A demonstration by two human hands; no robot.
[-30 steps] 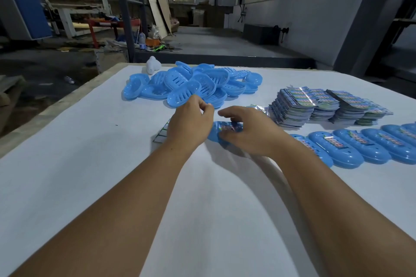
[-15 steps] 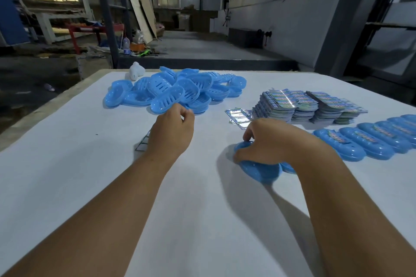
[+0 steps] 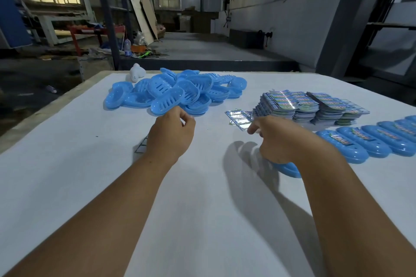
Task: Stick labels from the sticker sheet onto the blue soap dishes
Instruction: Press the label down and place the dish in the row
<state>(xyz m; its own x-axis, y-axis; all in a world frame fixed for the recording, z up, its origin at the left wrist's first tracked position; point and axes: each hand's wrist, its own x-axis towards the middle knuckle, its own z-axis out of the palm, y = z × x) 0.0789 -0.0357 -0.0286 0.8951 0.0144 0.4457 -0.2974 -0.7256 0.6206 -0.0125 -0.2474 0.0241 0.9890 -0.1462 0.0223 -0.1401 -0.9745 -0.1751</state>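
A pile of blue soap dishes (image 3: 175,92) lies at the far middle of the white table (image 3: 78,186). My left hand (image 3: 171,135) rests just in front of the pile, fingers curled, with nothing visible in them. It covers part of a sticker sheet (image 3: 140,148). My right hand (image 3: 281,139) hovers over one blue soap dish (image 3: 289,170), which lies mostly hidden under it. Its fingers are apart and the index finger points at a loose sticker sheet (image 3: 238,118). That dish sits at the left end of a row of labelled dishes (image 3: 351,144).
Stacks of sticker sheets (image 3: 299,105) stand at the far right, behind the row. A small white object (image 3: 136,74) sits at the table's far edge by the pile. Beyond the table's left edge is a drop to the workshop floor.
My right hand carried the dish from the middle to the right, set it at the row's left end and spread its fingers. My left hand stayed near the pile.
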